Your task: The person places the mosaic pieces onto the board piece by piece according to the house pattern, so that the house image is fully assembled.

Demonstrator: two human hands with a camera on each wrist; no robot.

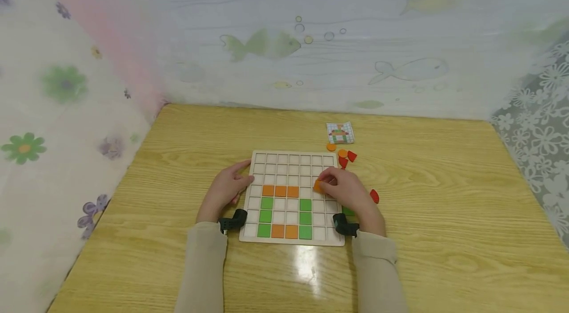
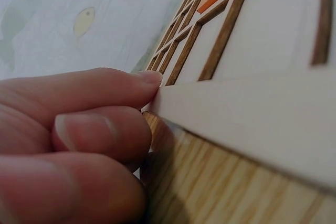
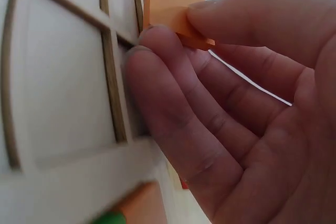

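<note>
The orange square tile [image 1: 317, 186] is found in the right hand [image 1: 346, 189], above the right-hand part of the grid board [image 1: 279, 205]; whether it touches the board cannot be told. The right thumb lies on one face and a fingertip bears on the opposite side, a pinch confirmed in the right wrist view; the other visible fingers lie bent close by. The left hand [image 1: 228, 187] has its fingertips at the board's left rim; some fingers are bent, but whether they clamp the edge cannot be determined. Judged by its flat faces and crisp edges, the tile is likely light, stiff and not readily broken, with faces that may be slightly slippery. Recommended hold: near one edge, thumb against fingertip, leaving the opposite edge free. The board appears rigid and is best held at its rim, clear of the seated orange squares [image 1: 280, 191] and green squares [image 1: 305, 217]. The supporting surface is a wood-grain table [image 1: 444, 204], smooth enough to show glare in front of the board. Behind and to the right of the board lie a printed card [image 1: 340, 133], orange discs [image 1: 331, 147] and red pieces [image 1: 375, 197]. Room: a fish-patterned covering [image 1: 200, 71] behind the table, a flower-patterned covering [image 1: 40, 105] at left, white lace-like flowers [image 1: 548, 139] at right.
</note>
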